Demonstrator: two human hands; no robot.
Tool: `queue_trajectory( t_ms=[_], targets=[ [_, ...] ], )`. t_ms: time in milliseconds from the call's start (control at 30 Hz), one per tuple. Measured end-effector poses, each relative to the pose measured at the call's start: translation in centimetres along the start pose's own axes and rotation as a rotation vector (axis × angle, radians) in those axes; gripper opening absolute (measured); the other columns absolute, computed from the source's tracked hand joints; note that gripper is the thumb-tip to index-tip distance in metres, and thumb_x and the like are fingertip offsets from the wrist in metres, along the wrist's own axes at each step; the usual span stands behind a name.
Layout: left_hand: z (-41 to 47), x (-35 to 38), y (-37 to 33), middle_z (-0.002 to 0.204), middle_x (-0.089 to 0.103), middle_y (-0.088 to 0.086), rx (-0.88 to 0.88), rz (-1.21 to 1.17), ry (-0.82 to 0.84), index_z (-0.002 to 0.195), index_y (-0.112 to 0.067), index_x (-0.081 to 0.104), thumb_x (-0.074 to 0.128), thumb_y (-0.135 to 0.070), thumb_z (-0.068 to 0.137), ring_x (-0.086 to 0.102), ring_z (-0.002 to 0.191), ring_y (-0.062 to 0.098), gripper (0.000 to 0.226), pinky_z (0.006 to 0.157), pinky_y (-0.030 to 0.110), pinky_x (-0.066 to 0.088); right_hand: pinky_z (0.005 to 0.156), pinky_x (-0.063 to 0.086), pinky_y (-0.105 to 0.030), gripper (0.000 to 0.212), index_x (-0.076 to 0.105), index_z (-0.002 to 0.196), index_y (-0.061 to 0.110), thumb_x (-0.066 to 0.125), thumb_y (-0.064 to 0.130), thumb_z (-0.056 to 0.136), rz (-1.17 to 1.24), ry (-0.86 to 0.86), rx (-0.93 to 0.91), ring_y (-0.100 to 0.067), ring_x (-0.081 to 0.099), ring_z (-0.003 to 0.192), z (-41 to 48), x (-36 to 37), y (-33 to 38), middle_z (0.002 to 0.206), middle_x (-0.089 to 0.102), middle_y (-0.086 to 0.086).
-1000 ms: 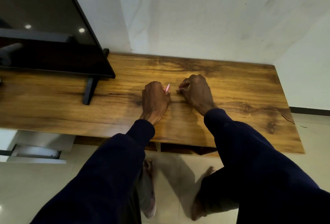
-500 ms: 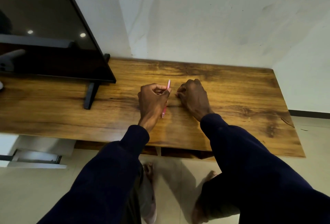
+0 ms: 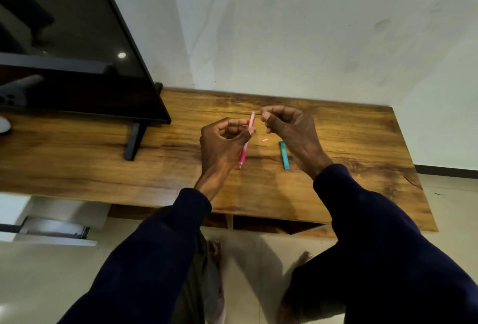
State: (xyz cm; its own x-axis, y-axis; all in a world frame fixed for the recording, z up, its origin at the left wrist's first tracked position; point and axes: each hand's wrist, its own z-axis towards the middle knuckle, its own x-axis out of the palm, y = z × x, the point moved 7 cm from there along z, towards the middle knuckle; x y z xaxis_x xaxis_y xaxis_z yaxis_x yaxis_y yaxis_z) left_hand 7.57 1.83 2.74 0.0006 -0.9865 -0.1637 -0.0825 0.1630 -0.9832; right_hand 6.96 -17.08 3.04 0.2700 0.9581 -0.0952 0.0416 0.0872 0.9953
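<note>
Wooden bench (image 3: 362, 142) below — left grip (image 3: 219, 148) clasps the pink pen (image 3: 243, 154) above it; right grip (image 3: 289, 129) curls near its top, contents unclear. Work seems unfinished — a small pink piece (image 3: 265, 139) lies loose.

A black television (image 3: 64, 39) is standing at the left of a wooden table (image 3: 349, 148), which is sitting against a pale wall (image 3: 310, 26).

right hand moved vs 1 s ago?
Yes. The right hand was pressed down on the wooden table; it has now lifted up off the wood, uncovering a teal stick lying beneath it.
</note>
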Motion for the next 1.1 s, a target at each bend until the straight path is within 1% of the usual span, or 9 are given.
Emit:
queue_trajectory(
  t_ms=[133, 233, 300, 367, 500, 633, 767, 900, 1100],
  targets=[
    [-0.7, -0.3, -2.1, 0.092, 0.081, -0.001, 0.048, -0.056, 0.04, 0.105, -0.019, 0.078, 0.085, -0.012, 0.082, 0.08, 0.082, 0.014, 0.025, 0.073, 0.029, 0.065, 0.073, 0.059, -0.025, 0.016, 0.079, 0.106, 0.005, 0.076, 0.011, 0.093, 0.136, 0.065, -0.062, -0.018, 0.071, 0.076, -0.2, -0.1, 3.4, 0.098, 0.08, -0.014],
    [-1.2, -0.5, -3.5, 0.092, 0.081, -0.001, 0.076, -0.086, 0.05, 0.113, -0.011, 0.077, 0.081, -0.01, 0.086, 0.08, 0.078, 0.014, 0.027, 0.069, 0.025, 0.065, 0.075, 0.062, -0.03, 0.019, 0.078, 0.107, -0.002, 0.077, 0.008, 0.091, 0.16, 0.079, -0.104, -0.026, 0.076, 0.08, -0.5, -0.4, 5.4, 0.097, 0.08, -0.017],
    [-1.4, -0.6, -4.1, 0.093, 0.08, 0.001, 0.09, -0.073, 0.05, 0.116, -0.007, 0.076, 0.078, -0.01, 0.089, 0.08, 0.078, 0.013, 0.028, 0.069, 0.024, 0.064, 0.074, 0.062, -0.029, 0.019, 0.077, 0.107, -0.003, 0.077, 0.007, 0.09, 0.15, 0.083, -0.115, -0.026, 0.076, 0.079, -0.7, -0.6, 6.1, 0.096, 0.081, -0.016],
    [-1.6, -0.7, -4.6, 0.093, 0.08, 0.001, 0.103, -0.057, 0.053, 0.118, -0.007, 0.075, 0.077, -0.01, 0.09, 0.079, 0.079, 0.012, 0.028, 0.07, 0.023, 0.064, 0.073, 0.062, -0.028, 0.017, 0.078, 0.105, -0.001, 0.077, 0.007, 0.09, 0.125, 0.095, -0.125, -0.024, 0.076, 0.08, -0.9, -0.4, 6.7, 0.096, 0.081, -0.015],
    [-1.9, -0.8, -5.3, 0.087, 0.077, -0.008, 0.135, -0.046, 0.064, 0.118, -0.006, 0.075, 0.076, -0.009, 0.091, 0.076, 0.074, 0.002, 0.027, 0.066, 0.015, 0.059, 0.071, 0.061, -0.026, 0.01, 0.08, 0.099, 0.007, 0.076, 0.008, 0.09, 0.114, 0.104, -0.142, -0.024, 0.074, 0.082, -1.3, -0.2, 7.7, 0.094, 0.081, -0.01],
    [-2.3, -0.8, -5.8, 0.085, 0.076, -0.01, 0.165, -0.05, 0.068, 0.119, -0.007, 0.075, 0.075, -0.008, 0.092, 0.076, 0.076, 0.004, 0.027, 0.069, 0.017, 0.061, 0.072, 0.062, -0.028, 0.013, 0.079, 0.103, 0.004, 0.075, 0.009, 0.091, 0.095, 0.116, -0.145, -0.027, 0.074, 0.083, -1.4, -0.2, 8.1, 0.096, 0.081, -0.012],
    [-2.5, -0.8, -6.2, 0.086, 0.076, -0.012, 0.18, -0.069, 0.081, 0.115, -0.019, 0.073, 0.075, -0.008, 0.091, 0.078, 0.08, 0.011, 0.027, 0.072, 0.023, 0.064, 0.074, 0.062, -0.028, 0.016, 0.077, 0.106, -0.001, 0.074, 0.007, 0.092, 0.065, 0.132, -0.144, -0.025, 0.075, 0.084, -1.7, -0.1, 8.2, 0.096, 0.079, -0.016],
    [-2.6, -0.8, -6.1, 0.088, 0.077, -0.006, 0.174, -0.091, 0.079, 0.117, -0.009, 0.074, 0.074, -0.006, 0.092, 0.079, 0.083, 0.019, 0.026, 0.073, 0.024, 0.064, 0.076, 0.062, -0.03, 0.016, 0.077, 0.105, -0.002, 0.073, 0.006, 0.092, 0.055, 0.129, -0.137, -0.025, 0.076, 0.083, -1.9, -0.3, 8.3, 0.095, 0.079, -0.018],
    [-2.8, -0.7, -6.0, 0.089, 0.077, -0.005, 0.165, -0.091, 0.085, 0.118, -0.007, 0.074, 0.074, -0.007, 0.092, 0.077, 0.077, 0.008, 0.026, 0.071, 0.021, 0.062, 0.077, 0.063, -0.03, 0.017, 0.076, 0.105, -0.006, 0.072, 0.005, 0.092, 0.022, 0.138, -0.153, -0.029, 0.076, 0.084, -2.1, -0.3, 8.7, 0.096, 0.078, -0.022]
  ],
)
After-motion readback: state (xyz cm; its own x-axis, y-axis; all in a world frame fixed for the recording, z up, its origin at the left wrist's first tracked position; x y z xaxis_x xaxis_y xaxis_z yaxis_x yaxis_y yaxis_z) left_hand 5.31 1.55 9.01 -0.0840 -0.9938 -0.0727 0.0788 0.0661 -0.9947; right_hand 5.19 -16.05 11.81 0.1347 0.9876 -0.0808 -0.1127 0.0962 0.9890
